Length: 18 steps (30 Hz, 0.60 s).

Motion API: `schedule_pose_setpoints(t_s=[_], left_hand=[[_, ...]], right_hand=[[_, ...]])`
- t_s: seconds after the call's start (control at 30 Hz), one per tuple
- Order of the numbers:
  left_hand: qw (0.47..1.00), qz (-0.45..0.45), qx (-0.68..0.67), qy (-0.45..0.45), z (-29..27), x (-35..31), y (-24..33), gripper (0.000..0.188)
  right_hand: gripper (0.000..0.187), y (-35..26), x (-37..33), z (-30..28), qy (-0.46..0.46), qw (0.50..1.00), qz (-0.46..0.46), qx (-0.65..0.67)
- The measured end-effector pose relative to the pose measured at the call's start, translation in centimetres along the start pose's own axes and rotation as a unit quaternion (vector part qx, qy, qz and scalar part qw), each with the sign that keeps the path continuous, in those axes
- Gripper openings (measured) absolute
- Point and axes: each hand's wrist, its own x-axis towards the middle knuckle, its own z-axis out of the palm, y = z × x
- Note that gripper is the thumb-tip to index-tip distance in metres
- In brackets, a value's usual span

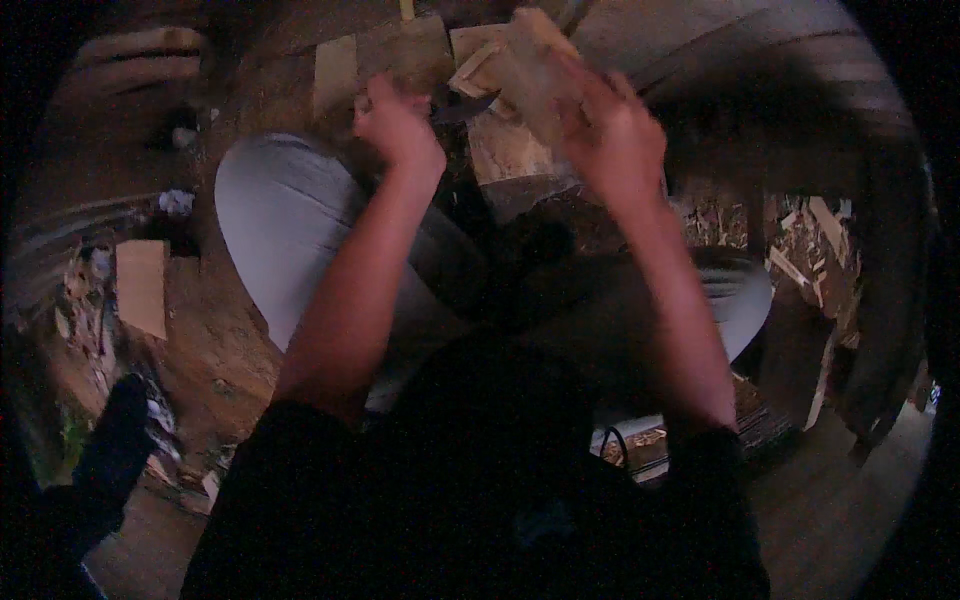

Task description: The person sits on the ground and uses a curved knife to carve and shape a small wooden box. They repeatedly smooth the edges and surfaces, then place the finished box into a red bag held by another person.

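Note:
My left hand [397,122] is closed around the handle of a knife, most of which the fingers hide. The knife's dark, pointed blade [468,107] sticks out to the right. Across from it, my right hand [615,135] grips a pale piece of wood [538,75], blurred by motion and tilted up toward the far side. The blade's tip points toward this wood; whether they touch I cannot tell. Beneath both hands is a wooden block [505,150], with a smaller light wood offcut [480,70] at its far side.
My bent legs in pale trousers [285,225] flank the work spot. Flat boards [335,75] lie beyond my left hand. A rectangular tan board [142,288] rests on the ground at left. Wood scraps and shavings [800,250] litter the right side. A dark shape [120,440] stands lower left.

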Motion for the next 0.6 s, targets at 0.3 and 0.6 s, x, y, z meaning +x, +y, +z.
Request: schedule_pose_setpoints(t_s=[0.3, 0.6], left_hand=[[0.996, -0.033, -0.041, 0.073, -0.5, 1.1, 0.0, 0.023], [0.992, -0.049, -0.056, 0.099, -0.7, 1.5, 0.0, 0.023]], right_hand=[[0.029, -0.4, 7.0, 0.5, -0.080, 0.982, -0.153, -0.074], [0.039, -3.1, 8.1, 0.7, -0.134, 0.976, -0.156, -0.073]])
